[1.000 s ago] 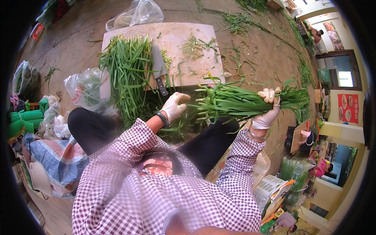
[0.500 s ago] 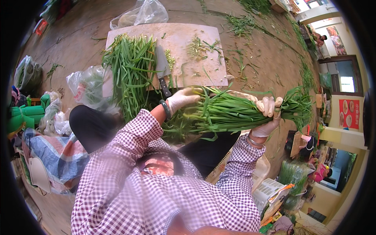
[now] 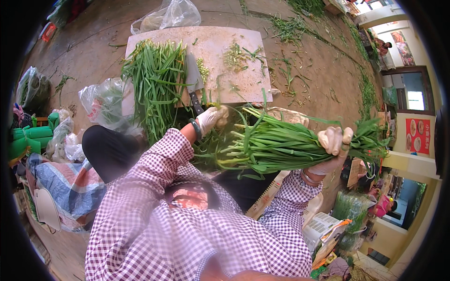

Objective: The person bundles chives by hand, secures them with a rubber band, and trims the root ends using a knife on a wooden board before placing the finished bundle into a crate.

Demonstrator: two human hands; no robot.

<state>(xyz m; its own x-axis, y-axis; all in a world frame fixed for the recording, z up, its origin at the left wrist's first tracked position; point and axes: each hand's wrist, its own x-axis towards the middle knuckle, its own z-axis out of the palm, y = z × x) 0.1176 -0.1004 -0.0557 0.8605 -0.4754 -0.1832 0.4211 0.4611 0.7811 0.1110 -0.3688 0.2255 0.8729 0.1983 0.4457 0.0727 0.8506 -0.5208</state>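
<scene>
My gloved right hand (image 3: 333,146) is wrapped around a bunch of garlic chives (image 3: 281,143), its pale stem ends pointing left and its leaf tips hanging past my fist. My gloved left hand (image 3: 212,118) is closed, off the stem ends and near the board's front edge. A yellowish strand shows by its fingers, but what they hold is too blurred to make out. On the pale board (image 3: 243,86) ahead lies a large pile of chives (image 3: 157,79), its leaves drooping over the front edge. Beside the pile rests a cleaver (image 3: 193,77) with a black handle, pointing toward me.
Pale trimmed bits (image 3: 236,58) lie on the board. Clear plastic bags (image 3: 176,16) sit behind it and at its left. Loose greens (image 3: 288,30) litter the brown floor. A blue and red woven sack (image 3: 65,185) is at my left; bagged greens (image 3: 349,210) stand at my right.
My left hand has pulled back left from the stem ends and its fingers have closed. My right hand has carried the bunch a little right and toward me.
</scene>
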